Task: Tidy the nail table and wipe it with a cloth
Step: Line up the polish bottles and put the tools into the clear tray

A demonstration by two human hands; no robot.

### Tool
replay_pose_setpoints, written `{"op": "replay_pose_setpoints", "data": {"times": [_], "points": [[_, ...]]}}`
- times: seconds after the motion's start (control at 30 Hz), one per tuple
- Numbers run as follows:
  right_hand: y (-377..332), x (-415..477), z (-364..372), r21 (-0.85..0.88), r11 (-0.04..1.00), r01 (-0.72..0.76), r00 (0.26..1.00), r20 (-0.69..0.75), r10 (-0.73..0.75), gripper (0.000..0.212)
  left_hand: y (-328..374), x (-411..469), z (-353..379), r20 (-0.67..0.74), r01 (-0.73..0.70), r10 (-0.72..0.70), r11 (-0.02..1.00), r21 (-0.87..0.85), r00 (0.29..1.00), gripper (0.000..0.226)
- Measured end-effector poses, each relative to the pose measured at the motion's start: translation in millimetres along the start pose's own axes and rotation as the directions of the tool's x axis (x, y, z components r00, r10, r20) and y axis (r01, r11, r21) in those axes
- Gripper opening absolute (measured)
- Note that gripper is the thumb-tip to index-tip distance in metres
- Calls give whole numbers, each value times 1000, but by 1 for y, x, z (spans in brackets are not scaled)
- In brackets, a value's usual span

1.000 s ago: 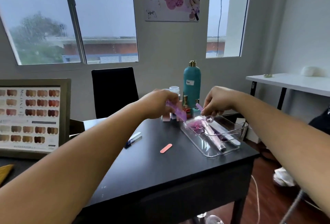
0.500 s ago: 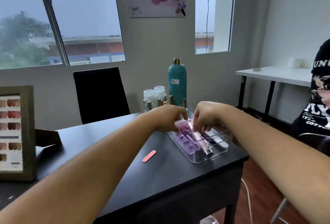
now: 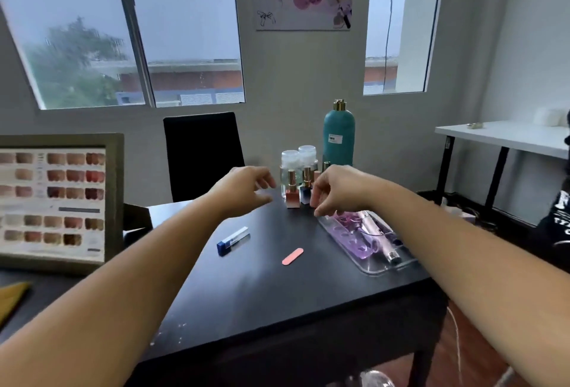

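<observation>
The black nail table (image 3: 277, 294) fills the lower middle. A clear tray (image 3: 379, 266) at its right side holds purple toe separators (image 3: 354, 232) and a pink nail drill pen (image 3: 377, 237). My left hand (image 3: 246, 190) hovers over the table, left of the polish bottles, fingers loosely spread and holding nothing. My right hand (image 3: 336, 190) hangs just above the tray's far end, fingers loosely curled, nothing in them. A pink nail file (image 3: 292, 256) and a blue-capped clear tube (image 3: 233, 240) lie loose on the table.
Nail polish bottles (image 3: 292, 192), two clear jars (image 3: 297, 158) and a teal bottle (image 3: 338, 133) stand at the back. A framed colour chart (image 3: 58, 201) stands at the left, a black chair (image 3: 202, 153) behind, a white side table (image 3: 505, 137) at the right. A yellow cloth (image 3: 10, 297) shows at far left.
Both hands have lifted away from the tray after setting the purple separators down in it. My left hand has drawn back to the left, holding nothing.
</observation>
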State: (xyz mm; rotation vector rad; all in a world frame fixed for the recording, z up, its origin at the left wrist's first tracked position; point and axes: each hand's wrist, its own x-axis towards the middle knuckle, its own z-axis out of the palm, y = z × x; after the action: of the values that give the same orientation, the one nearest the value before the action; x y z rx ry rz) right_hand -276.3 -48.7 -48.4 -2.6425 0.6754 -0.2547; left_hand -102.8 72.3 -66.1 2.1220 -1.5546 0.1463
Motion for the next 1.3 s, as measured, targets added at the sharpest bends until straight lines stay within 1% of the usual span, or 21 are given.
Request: {"op": "replay_pose_setpoints", "data": {"times": [0.07,0.13,0.2,0.3,0.37,0.43,0.5,0.57,0.67,0.73,0.8,0.87,0.93,1.0,1.07,1.17,1.3], "points": [[-14,0,18,-129,989,75,996,53,-68,13,-20,-15,1,14,80,-80,997,12,997,22],[-20,1,36,-226,967,121,987,131,-93,24,-37,-26,7,59,162,-164,986,37,985,30],[-23,2,53,-261,956,133,978,192,-83,33,-52,-35,13,129,243,-252,967,79,959,42],[-23,2,66,-236,963,132,971,225,-78,32,-65,-44,23,174,301,-325,941,155,929,52],[-23,1,70,-199,973,120,977,200,-80,24,-69,-48,30,154,302,-331,935,185,931,48],[-24,0,71,-179,978,108,982,170,-78,17,-69,-50,34,102,304,-326,935,185,940,33],[-25,1,71,-193,976,105,980,187,-69,17,-68,-52,35,68,302,-318,936,180,945,19],[-26,2,71,-230,967,106,971,233,-51,21,-65,-52,34,69,292,-308,939,182,949,15],[-29,1,69,-262,957,124,962,267,-52,19,-59,-52,31,73,262,-276,951,165,958,13],[-31,-2,60,-220,967,130,971,228,-78,17,-51,-49,26,44,215,-222,969,121,974,13],[-31,-4,40,-145,982,120,988,113,-104,15,-37,-43,18,-14,148,-147,988,47,989,12],[-24,-6,13,-31,996,86,996,-17,-86,10,-18,-32,11,-82,73,-74,997,-21,994,10],[-8,-8,-13,71,997,25,993,-115,-17,6,4,-18,9,-129,-6,1,999,-42,992,9],[14,-12,-30,100,993,-55,984,-165,71,6,26,-5,13,-148,-76,67,995,-60,987,8],[34,-17,-38,119,983,-137,975,-160,155,6,47,7,22,-128,-138,128,988,-74,983,10],[58,-21,-36,75,966,-246,957,-139,254,9,70,20,40,-43,-211,208,976,-56,977,8],[81,-25,-29,36,941,-336,934,-117,338,9,84,32,64,69,-250,253,967,-45,965,13]]}}
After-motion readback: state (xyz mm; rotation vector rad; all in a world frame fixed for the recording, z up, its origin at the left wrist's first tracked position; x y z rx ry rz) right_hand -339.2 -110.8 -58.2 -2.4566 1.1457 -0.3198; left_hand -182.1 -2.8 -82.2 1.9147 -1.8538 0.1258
